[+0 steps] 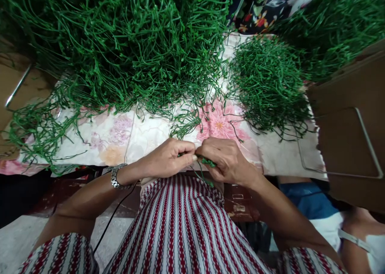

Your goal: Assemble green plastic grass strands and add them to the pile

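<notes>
My left hand point(171, 157), with a metal watch point(118, 176) on its wrist, pinches thin green stems between thumb and forefinger. Close against it, my right hand point(225, 158) is closed with its fingers curled. Part of a green stem piece point(208, 162) shows among those fingers, and thin strands hang below. Where the fingertips meet, the exact grip is hidden. Just beyond my hands lies a small bunch of green stems point(187, 123) with little forked tips. A single loose stem point(236, 131) rests on the pink flower of the cloth.
A floral cloth point(153, 135) covers the table. A huge heap of green stems point(135, 45) fills the back left, with a smaller pile point(272, 81) at right. Cardboard point(351, 113) with a metal wire frame stands at the right edge. Across the table is a person's flowered clothing point(261, 15).
</notes>
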Motion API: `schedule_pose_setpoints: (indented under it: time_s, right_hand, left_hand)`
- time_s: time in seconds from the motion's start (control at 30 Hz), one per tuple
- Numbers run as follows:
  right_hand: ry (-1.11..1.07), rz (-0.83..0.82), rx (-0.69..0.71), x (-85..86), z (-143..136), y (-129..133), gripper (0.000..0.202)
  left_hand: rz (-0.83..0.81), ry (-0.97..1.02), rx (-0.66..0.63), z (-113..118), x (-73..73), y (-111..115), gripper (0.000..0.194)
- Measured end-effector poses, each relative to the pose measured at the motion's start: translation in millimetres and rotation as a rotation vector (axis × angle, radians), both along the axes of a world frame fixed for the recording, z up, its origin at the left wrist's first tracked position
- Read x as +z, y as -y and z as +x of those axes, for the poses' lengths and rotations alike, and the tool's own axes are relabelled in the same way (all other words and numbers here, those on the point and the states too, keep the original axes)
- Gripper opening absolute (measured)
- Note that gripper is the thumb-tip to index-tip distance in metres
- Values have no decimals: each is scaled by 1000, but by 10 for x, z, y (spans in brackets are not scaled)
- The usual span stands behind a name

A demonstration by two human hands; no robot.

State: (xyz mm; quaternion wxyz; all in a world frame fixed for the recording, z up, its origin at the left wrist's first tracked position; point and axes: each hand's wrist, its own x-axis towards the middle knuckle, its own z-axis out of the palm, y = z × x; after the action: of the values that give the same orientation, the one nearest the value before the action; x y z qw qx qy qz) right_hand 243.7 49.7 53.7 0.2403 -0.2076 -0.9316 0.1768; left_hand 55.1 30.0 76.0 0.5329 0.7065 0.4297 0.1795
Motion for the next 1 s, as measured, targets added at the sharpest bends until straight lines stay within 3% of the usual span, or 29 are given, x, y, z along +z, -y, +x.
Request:
schedule_pose_setpoints:
  time_s: [0.17, 0.27, 0.4, 0.53, 0.6, 0.7, 0.77, 0.9, 1.0]
  right_hand:
    - [221, -1, 224, 133, 50, 45, 12]
    - [256, -39, 198, 178, 202, 29, 14]
    - [109, -72, -16, 178, 325, -66, 18]
    - [-62, -159, -248, 141, 181, -137, 18]
    - [-108, -240, -242, 100, 77, -131, 15]
    - [-157, -301, -187, 9, -54, -86, 30]
    - [-195, -290, -199, -46, -122, -57, 25]
    - [-238, -261, -199, -75, -215, -21, 20]
    - [-236, -257, -121, -74, -234, 27, 18]
  left_hand:
    - [87, -157, -259, -105, 100, 79, 24]
    - [11, -187, -279, -242, 192, 94, 27]
    - [-18, -118, -131, -263, 218, 2, 26]
    - [30, 41, 108, -97, 123, -111, 22]
    - [44, 67, 185, -30, 86, -132, 21]
    - [10, 140, 212, 36, 48, -113, 21]
    - [-36, 233, 257, 74, 8, -81, 21]
    - [-244, 510, 404, 124, -99, -30, 21]
    - [-366, 752, 509, 71, -62, -30, 19]
